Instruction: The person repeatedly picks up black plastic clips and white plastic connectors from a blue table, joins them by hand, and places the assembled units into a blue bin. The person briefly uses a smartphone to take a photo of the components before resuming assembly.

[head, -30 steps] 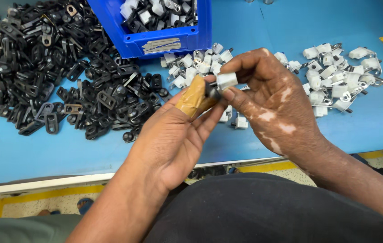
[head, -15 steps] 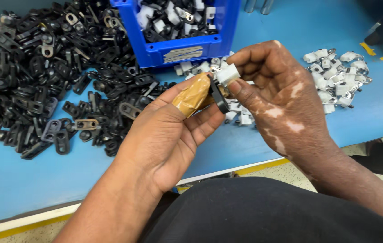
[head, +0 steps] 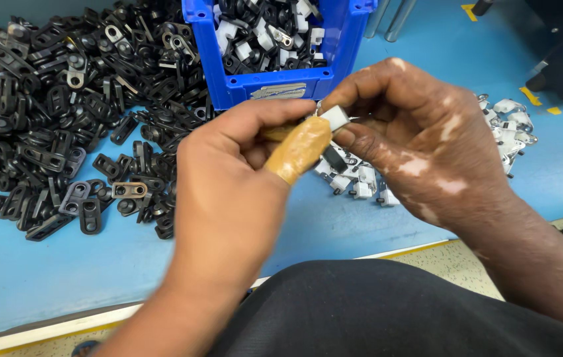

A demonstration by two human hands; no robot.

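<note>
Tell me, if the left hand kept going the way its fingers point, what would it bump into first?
Probably the small white block pinched at the right hand's fingertips: the left hand points up and right, its taped thumb almost there already. Depth is hard to judge.

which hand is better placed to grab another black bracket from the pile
Left, probably. The left hand lies nearest the heap of black brackets on the blue table. The right hand pinches the small white clip on the far side, by the white clips.
</note>
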